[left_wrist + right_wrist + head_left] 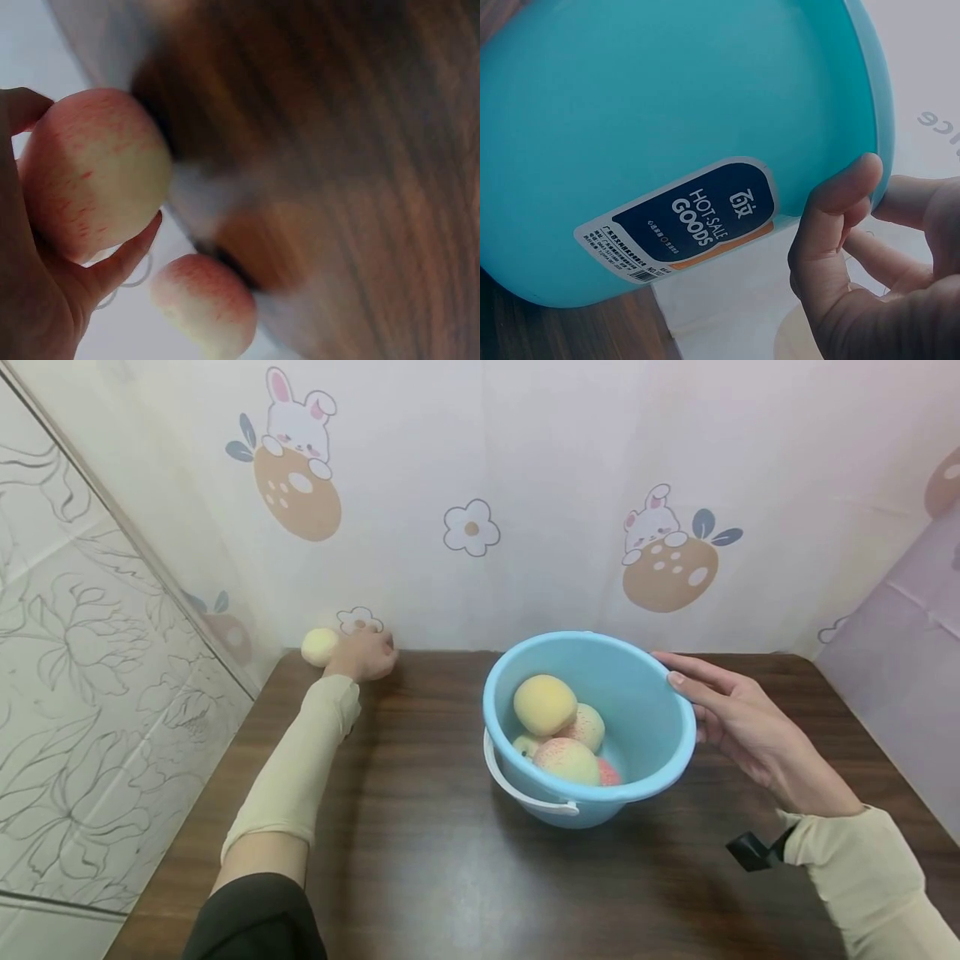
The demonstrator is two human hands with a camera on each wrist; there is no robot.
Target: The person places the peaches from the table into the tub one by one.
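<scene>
At the table's far left edge, my left hand [363, 654] grips a pink-and-cream peach [97, 172], its fingers and thumb around the fruit; in the head view the hand hides it. Just left of that hand lies a second peach [320, 646], whose reddish side [206, 304] shows in the left wrist view. A light blue bucket [645, 777] stands right of the middle and holds several fruits, among them a yellow one [545, 705] and a speckled peach [567, 761]. My right hand [742, 727] pinches the bucket's rim on the right, thumb at the edge and fingers outside.
The white handle [517, 793] hangs down the bucket's front left. Dark brown wood covers the table [420, 860]. A rabbit-printed curtain [480, 460] rises along the back edge, and a flower-patterned panel [90, 677] borders the left side. A label [690, 217] sticks to the bucket.
</scene>
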